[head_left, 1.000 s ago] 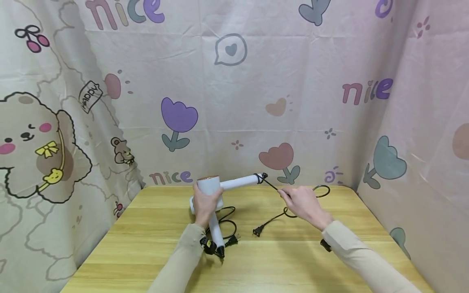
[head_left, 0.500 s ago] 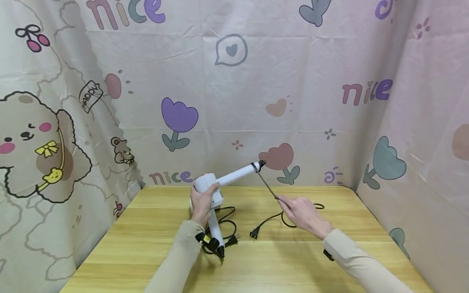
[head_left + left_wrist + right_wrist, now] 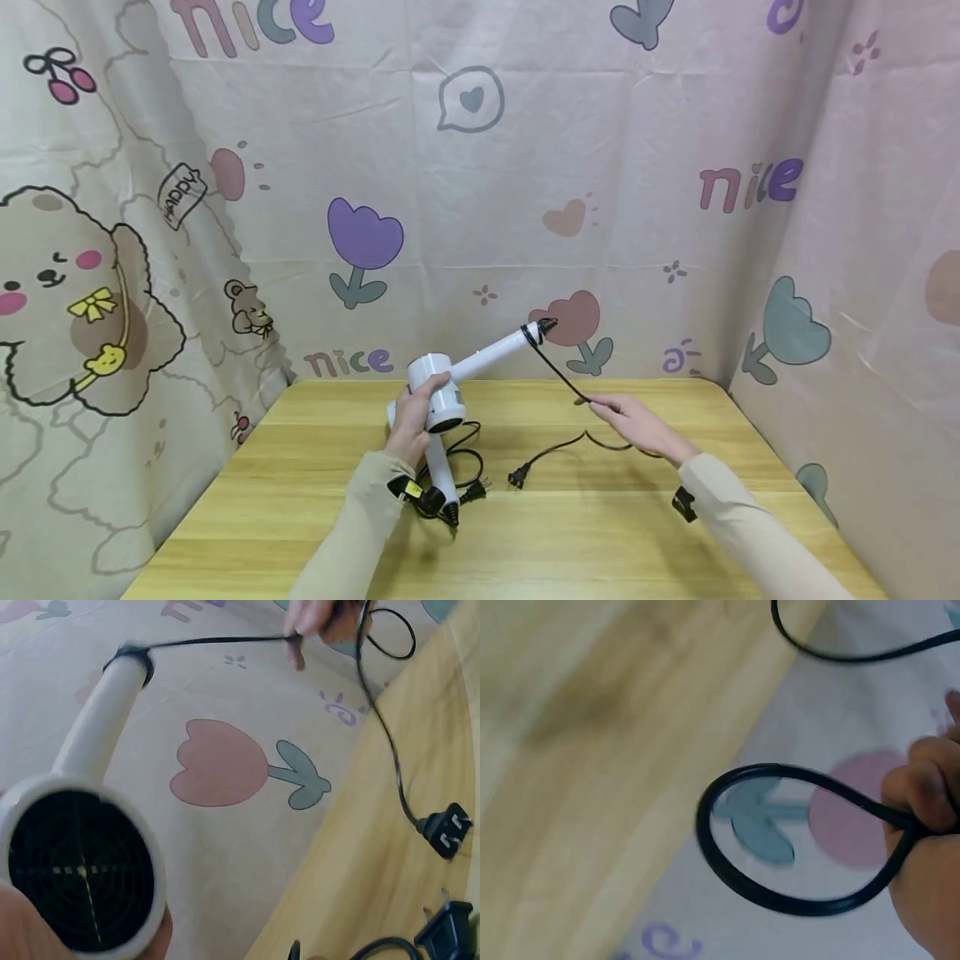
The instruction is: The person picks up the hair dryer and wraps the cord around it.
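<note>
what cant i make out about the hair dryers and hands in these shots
Head view: the far end of the lying dryer, mostly hidden by the left grip and held dryer.
Head view: any lettering on the held dryer, too small to read.
Left wrist view: most of the left grip, cut off by the left and bottom edges.
Right wrist view: the stretch of cord inside the right grip, covered by it.
</note>
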The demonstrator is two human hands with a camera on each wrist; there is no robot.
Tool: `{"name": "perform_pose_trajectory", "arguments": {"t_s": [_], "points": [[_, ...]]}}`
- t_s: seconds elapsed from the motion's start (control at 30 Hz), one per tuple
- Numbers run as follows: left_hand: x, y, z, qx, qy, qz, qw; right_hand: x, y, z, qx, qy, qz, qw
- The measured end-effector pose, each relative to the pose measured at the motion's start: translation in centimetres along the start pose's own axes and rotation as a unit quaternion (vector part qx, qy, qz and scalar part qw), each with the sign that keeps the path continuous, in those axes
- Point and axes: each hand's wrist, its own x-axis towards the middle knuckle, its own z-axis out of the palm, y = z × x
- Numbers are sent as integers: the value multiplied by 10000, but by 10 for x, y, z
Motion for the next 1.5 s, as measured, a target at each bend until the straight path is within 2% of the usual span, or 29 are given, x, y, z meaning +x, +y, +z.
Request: {"name": "perform_pose_trajectory", "arguments": {"t_s": [0.17, 0.23, 0.4, 0.53, 0.63, 0.73, 0.87, 1.0, 1.1, 1.27, 1.4, 1.5], "points": [[3, -2, 0, 190, -615, -162, 9978, 15, 11, -16, -275, -646, 302, 9971], [3, -5, -1, 248, -886, -264, 9954, 20, 13, -18, -373, -845, 293, 9953], [2, -13, -3, 292, -1554, -584, 9857, 25, 13, -19, -648, -918, 191, 9935], [2, -14, -4, 483, -1898, -590, 9789, 27, 11, -23, -1022, -466, 233, 9934], [1, -13, -7, 725, -2038, -498, 9750, 29, 7, -27, -1428, -16, 310, 9893], [0, -11, -8, 1016, -2153, -327, 9707, 31, 0, -31, -1694, 220, 353, 9847], [-1, -6, -8, 1622, -2183, 131, 9622, 34, -10, -36, -2139, 580, 246, 9748], [-1, -2, -8, 2379, -1921, 748, 9492, 35, -16, -39, -2388, 879, 90, 9670], [-1, 0, -7, 2717, -1798, 1117, 9388, 35, -20, -40, -2426, 986, -80, 9651], [1, 2, -4, 2915, -1820, 1423, 9283, 33, -30, -39, -2553, 1258, -439, 9576], [0, 4, 0, 3024, -1770, 1478, 9249, 33, -39, -38, -2687, 1460, -610, 9501], [0, 7, 0, 3299, -1659, 1439, 9181, 32, -45, -35, -2742, 1520, -666, 9472]]}}
